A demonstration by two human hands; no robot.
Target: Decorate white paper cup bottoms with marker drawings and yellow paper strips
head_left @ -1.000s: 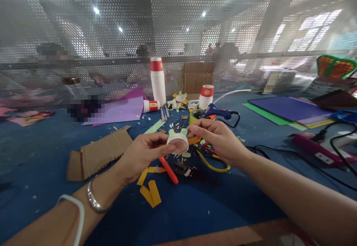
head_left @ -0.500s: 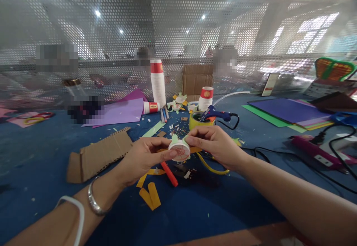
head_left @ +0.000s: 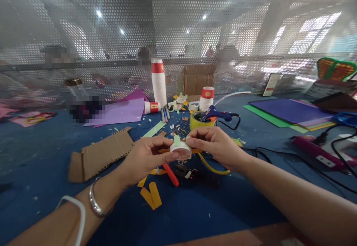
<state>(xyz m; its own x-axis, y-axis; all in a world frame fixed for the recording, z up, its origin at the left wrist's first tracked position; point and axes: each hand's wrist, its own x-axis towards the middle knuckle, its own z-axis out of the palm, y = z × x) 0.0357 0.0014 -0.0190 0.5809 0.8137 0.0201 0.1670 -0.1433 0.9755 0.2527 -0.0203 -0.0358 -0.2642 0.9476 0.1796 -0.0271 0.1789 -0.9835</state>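
My left hand (head_left: 143,160) pinches a cut-off paper-cup base (head_left: 182,154) between thumb and fingers. The base is round and white, with red lines drawn on its flat face, tilted towards me. A light green paper tab (head_left: 177,140) stands up from its far rim. At the rim's right side my right hand (head_left: 214,145) is closed in a pinch on a small green paper piece, mostly hidden by the fingertips. Below the hands lie a red marker (head_left: 171,174) and folded orange paper strips (head_left: 152,196).
A blue glue gun (head_left: 220,114) rests on a yellow tape roll (head_left: 195,122). Behind are a tall cup stack (head_left: 158,86) and a shorter one (head_left: 206,99). Corrugated cardboard (head_left: 104,153) lies left; coloured sheets (head_left: 284,110) and a magenta power strip (head_left: 320,157) lie right.
The cup base has tipped, so its drawn face shows flatter. The right fingers stay at its rim, and both hands have hardly moved.
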